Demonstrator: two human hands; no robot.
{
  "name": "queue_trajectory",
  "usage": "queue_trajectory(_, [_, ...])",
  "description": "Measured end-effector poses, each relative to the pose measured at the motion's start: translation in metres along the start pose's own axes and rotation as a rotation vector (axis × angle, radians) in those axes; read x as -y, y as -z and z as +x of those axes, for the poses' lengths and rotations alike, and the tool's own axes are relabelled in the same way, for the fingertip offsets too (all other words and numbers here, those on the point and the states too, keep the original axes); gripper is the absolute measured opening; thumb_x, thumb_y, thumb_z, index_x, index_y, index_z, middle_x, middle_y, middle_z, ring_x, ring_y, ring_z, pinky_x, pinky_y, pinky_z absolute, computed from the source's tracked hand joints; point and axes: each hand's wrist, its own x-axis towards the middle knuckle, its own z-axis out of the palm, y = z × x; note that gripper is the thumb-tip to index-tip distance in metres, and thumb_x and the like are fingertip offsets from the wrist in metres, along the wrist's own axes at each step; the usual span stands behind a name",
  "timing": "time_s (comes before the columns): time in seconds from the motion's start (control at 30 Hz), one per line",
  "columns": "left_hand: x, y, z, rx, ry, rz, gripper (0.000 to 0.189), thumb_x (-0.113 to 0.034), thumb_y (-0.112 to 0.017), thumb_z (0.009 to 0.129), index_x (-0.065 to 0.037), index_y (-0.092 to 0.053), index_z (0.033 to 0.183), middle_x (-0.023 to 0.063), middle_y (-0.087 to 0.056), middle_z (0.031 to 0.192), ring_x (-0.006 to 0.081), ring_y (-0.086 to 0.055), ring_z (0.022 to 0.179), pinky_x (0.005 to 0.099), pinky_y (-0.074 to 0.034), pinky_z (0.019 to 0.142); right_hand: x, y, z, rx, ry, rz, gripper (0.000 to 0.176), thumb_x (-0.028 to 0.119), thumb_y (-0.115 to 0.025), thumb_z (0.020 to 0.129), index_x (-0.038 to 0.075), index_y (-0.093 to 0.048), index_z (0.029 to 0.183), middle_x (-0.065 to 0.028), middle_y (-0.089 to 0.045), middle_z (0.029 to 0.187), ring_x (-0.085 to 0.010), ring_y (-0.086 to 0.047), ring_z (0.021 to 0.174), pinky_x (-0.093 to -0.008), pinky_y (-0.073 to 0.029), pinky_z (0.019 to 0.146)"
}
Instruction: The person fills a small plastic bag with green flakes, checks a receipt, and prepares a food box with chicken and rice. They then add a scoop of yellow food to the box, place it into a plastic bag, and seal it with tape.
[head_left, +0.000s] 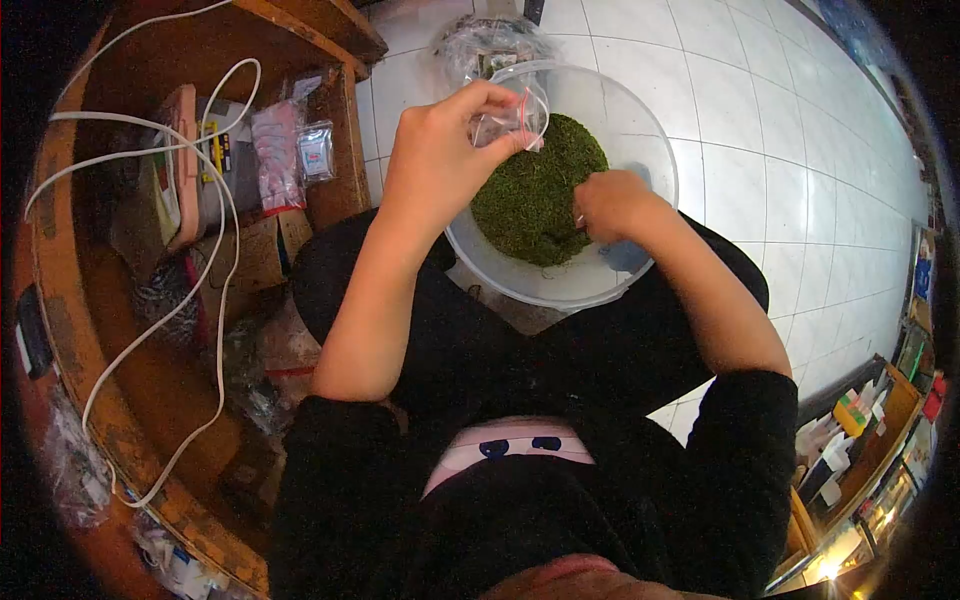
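A small clear zip bag [527, 118] with a red line along its mouth is pinched in the fingers of my left hand [455, 140], over the tub's left side. Below it, a round translucent plastic tub [655, 130] holds a heap of loose green, moss-like material [535, 190]. My right hand [618, 205] is down inside the tub at the right of the heap, fingers curled against the green material. A small pale, shiny spot shows at those fingers; what they grip is partly hidden.
Behind the tub sits a clear plastic bag [490, 50] with contents. On the left, a wooden cabinet [340, 150] holds packets, boxes and a looping white cable [235, 215]. White floor tiles [740, 100] extend right. A box of small items [850, 430] stands lower right.
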Motion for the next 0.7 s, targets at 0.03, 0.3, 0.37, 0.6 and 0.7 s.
queue_trajectory(0.03, [-0.003,0.003,0.0,0.058,0.056,0.053,0.02,-0.011,-0.079,0.079,-0.009,-0.073,0.099,0.0061,-0.075,0.091,0.0136,-0.071,0.078,0.0293,-0.055,0.07,-0.002,0.004,-0.002,0.012,-0.013,0.033,0.015,0.016,-0.067,0.076,0.013,-0.077,0.087,-0.0137,-0.073,0.087,-0.0326,-0.071,0.087,-0.0428,-0.057,0.073])
queue_trajectory(0.3, [0.007,-0.007,0.003,-0.156,-0.242,0.241,0.013,-0.014,-0.077,0.078,-0.009,-0.073,0.09,0.0041,-0.068,0.09,0.0291,-0.067,0.083,0.0397,-0.052,0.074,-0.037,0.026,-0.045,-0.208,0.126,0.421,0.018,0.022,-0.072,0.078,0.014,-0.077,0.093,-0.0114,-0.073,0.085,-0.0297,-0.07,0.081,-0.0393,-0.055,0.074])
queue_trajectory(0.37, [0.004,-0.006,0.002,-0.086,-0.069,0.19,0.012,-0.013,-0.077,0.078,-0.011,-0.073,0.09,0.005,-0.066,0.09,0.0292,-0.066,0.084,0.0393,-0.051,0.074,-0.044,0.034,-0.058,-0.286,0.134,0.488,0.018,0.02,-0.072,0.079,0.012,-0.077,0.094,-0.0109,-0.073,0.082,-0.0271,-0.069,0.077,-0.0371,-0.054,0.074])
queue_trajectory(0.6, [0.003,-0.009,0.008,-0.112,-0.009,0.07,0.013,-0.009,-0.078,0.076,-0.01,-0.073,0.089,0.0099,-0.071,0.09,0.0303,-0.068,0.073,0.0379,-0.052,0.068,-0.065,0.058,-0.103,-0.536,0.114,0.726,0.017,0.013,-0.071,0.082,0.005,-0.076,0.098,-0.0121,-0.073,0.082,-0.0223,-0.069,0.076,-0.0338,-0.054,0.075])
queue_trajectory(0.7, [0.005,-0.013,0.008,-0.113,-0.004,0.071,0.013,-0.006,-0.077,0.076,-0.005,-0.072,0.088,0.013,-0.072,0.087,0.0278,-0.07,0.073,0.0354,-0.054,0.067,-0.067,0.061,-0.111,-0.663,0.121,0.776,0.017,0.012,-0.07,0.084,0.004,-0.075,0.098,-0.0139,-0.073,0.084,-0.0234,-0.071,0.079,-0.0343,-0.055,0.075])
